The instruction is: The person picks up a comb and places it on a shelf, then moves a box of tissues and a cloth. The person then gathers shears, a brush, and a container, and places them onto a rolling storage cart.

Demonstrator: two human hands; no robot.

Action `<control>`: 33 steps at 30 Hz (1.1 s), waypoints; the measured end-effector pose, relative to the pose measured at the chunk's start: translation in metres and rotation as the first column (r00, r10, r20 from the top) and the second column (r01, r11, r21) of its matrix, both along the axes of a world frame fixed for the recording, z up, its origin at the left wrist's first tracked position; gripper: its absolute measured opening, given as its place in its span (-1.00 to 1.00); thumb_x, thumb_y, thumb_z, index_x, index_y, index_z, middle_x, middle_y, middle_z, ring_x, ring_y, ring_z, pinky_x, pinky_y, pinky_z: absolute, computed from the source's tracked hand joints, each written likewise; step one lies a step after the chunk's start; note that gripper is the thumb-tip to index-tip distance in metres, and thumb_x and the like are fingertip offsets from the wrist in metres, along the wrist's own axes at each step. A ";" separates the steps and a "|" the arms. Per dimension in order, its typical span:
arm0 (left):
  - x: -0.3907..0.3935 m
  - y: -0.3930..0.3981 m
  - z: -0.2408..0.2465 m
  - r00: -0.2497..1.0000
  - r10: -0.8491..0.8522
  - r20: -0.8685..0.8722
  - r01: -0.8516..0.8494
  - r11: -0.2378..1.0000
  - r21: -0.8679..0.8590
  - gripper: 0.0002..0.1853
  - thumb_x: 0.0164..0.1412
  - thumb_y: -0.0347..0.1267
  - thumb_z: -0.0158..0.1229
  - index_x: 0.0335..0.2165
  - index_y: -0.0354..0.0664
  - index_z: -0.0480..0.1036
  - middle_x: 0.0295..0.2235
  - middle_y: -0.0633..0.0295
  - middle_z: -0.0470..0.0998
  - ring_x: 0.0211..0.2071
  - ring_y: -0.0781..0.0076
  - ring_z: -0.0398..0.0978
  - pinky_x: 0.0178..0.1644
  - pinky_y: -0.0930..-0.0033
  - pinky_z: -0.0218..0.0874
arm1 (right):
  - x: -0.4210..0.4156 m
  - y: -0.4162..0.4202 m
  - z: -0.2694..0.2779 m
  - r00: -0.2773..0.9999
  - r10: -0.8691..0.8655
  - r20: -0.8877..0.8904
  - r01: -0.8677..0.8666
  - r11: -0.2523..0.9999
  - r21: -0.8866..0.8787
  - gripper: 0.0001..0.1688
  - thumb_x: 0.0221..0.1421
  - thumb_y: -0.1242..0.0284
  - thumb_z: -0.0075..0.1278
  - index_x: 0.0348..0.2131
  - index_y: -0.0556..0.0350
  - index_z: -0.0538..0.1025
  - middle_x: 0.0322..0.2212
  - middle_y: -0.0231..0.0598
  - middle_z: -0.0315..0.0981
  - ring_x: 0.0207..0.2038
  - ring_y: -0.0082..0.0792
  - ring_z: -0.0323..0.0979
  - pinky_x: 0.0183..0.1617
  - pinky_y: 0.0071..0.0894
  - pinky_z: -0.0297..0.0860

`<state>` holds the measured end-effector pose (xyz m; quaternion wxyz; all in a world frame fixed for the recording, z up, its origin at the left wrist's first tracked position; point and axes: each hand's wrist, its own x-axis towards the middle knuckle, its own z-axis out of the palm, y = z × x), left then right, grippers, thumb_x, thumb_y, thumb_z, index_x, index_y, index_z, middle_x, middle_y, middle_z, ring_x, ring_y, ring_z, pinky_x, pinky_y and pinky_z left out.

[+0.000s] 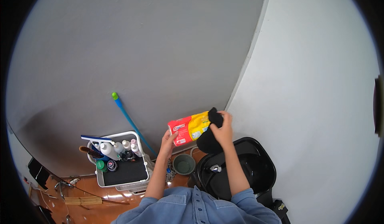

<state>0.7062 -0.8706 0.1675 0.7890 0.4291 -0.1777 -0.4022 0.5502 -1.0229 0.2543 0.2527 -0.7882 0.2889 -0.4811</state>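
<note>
My left hand (169,143) grips the red end of a red and yellow plastic package (189,128), thumb on its printed face. The package bears writing and is held up in front of me, tilted slightly. At its yellow end, my right hand (223,129) pinches a black cloth (208,141), with thumb and fingers apart around the fabric. Part of the cloth lies against the package and part hangs below it. Whether the cloth sits partly inside the package cannot be made out.
Below my right forearm stands a black wash basin (255,164) with a chrome tap (215,168). A green bucket (184,164) is on the floor. To the left, a white trolley (123,176) carries bottles, jars, a brush (90,151) and a squeegee (96,138). A blue pole (132,120) leans on the wall.
</note>
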 end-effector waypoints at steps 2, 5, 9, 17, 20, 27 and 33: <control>-0.004 -0.007 -0.005 1.000 0.011 0.019 -0.011 1.000 -0.025 -0.70 0.15 -0.34 0.06 -0.13 -0.15 0.30 -0.26 0.30 0.49 -0.29 0.59 0.48 -0.25 0.50 0.34 | 0.014 0.034 0.009 0.983 0.155 -0.094 -0.156 0.988 -0.004 -0.52 -0.29 0.57 -0.01 -0.21 0.07 0.38 -0.21 -0.14 0.30 -0.09 -0.09 0.30 -0.01 -0.31 0.25; -0.002 -0.007 -0.020 0.999 0.005 0.037 -0.003 0.998 -0.057 -0.69 0.16 -0.34 0.06 -0.12 -0.16 0.30 -0.27 0.31 0.49 -0.31 0.61 0.47 -0.27 0.51 0.34 | 0.031 0.079 0.013 0.901 0.356 -0.246 -0.371 0.928 -0.017 -0.47 -0.30 0.48 0.08 -0.18 -0.14 0.48 -0.17 -0.26 0.34 -0.13 -0.16 0.37 -0.09 -0.28 0.32; -0.002 -0.003 -0.006 0.999 -0.041 -0.006 0.040 0.998 -0.039 -0.66 0.16 -0.36 0.04 -0.08 -0.19 0.28 -0.26 0.28 0.49 -0.28 0.56 0.47 -0.20 0.46 0.32 | 0.041 0.061 -0.003 0.954 0.169 -0.248 -0.195 0.978 -0.081 -0.50 -0.27 0.45 0.09 -0.18 -0.14 0.48 -0.18 -0.26 0.35 -0.15 -0.14 0.37 -0.13 -0.22 0.34; 0.007 0.002 -0.009 1.000 0.022 -0.023 -0.022 0.999 -0.028 -0.65 0.18 -0.39 -0.01 -0.04 -0.20 0.26 -0.19 0.23 0.46 -0.20 0.49 0.45 -0.11 0.41 0.30 | 0.058 0.066 -0.008 0.952 0.117 -0.282 -0.158 0.979 -0.127 -0.48 -0.31 0.45 0.13 -0.19 -0.17 0.50 -0.20 -0.29 0.36 -0.18 -0.16 0.39 -0.17 -0.27 0.36; 0.020 0.003 -0.023 0.994 0.100 -0.051 -0.100 0.995 0.000 -0.66 0.19 -0.40 -0.04 -0.04 -0.18 0.26 -0.19 0.24 0.45 -0.20 0.51 0.44 -0.13 0.43 0.30 | 0.065 0.092 0.002 0.870 0.375 -0.320 -0.415 0.908 -0.062 -0.47 -0.31 0.44 0.12 -0.19 -0.21 0.50 -0.20 -0.32 0.36 -0.18 -0.19 0.40 -0.16 -0.27 0.36; 0.021 0.013 0.003 0.995 0.077 -0.062 -0.080 0.995 -0.051 -0.57 0.17 -0.36 0.03 0.01 -0.16 0.21 -0.15 0.26 0.44 -0.17 0.50 0.44 -0.10 0.41 0.30 | 0.075 0.015 -0.021 0.966 -0.015 -0.257 0.015 1.000 -0.003 -0.49 -0.31 0.46 0.08 -0.20 -0.18 0.51 -0.21 -0.32 0.36 -0.21 -0.17 0.41 -0.19 -0.29 0.38; 0.027 0.017 -0.014 0.995 0.102 -0.022 -0.103 0.991 -0.085 -0.54 0.16 -0.36 0.03 0.04 -0.12 0.19 -0.11 0.25 0.41 -0.12 0.51 0.41 -0.06 0.40 0.28 | 0.083 0.071 -0.014 0.929 0.231 -0.289 -0.282 0.948 -0.148 -0.42 -0.35 0.45 0.13 -0.17 -0.22 0.49 -0.20 -0.29 0.35 -0.19 -0.19 0.40 -0.19 -0.25 0.38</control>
